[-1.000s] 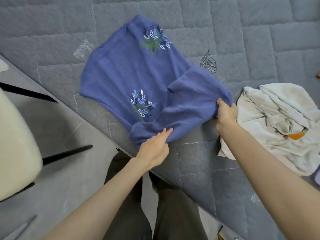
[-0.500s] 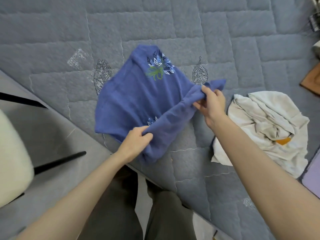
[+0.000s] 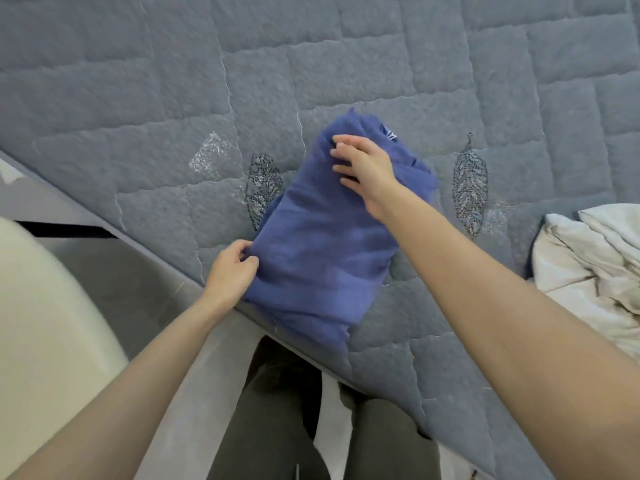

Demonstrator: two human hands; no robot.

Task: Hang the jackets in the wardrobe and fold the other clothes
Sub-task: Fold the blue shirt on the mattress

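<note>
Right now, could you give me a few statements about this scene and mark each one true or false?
1. The blue garment lies folded on the quilt. True.
2. The left hand is off the blue garment. False: it pinches the near edge.
3. The right hand rests on its far end. True.
4. The white cloth lies on top of the blue garment. False: it lies apart, to the right.

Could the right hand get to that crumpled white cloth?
Probably yes. The right hand presses the blue garment, and the white cloth lies nearby on the same side, with only bare quilt between. It would have to leave the garment first.
</note>
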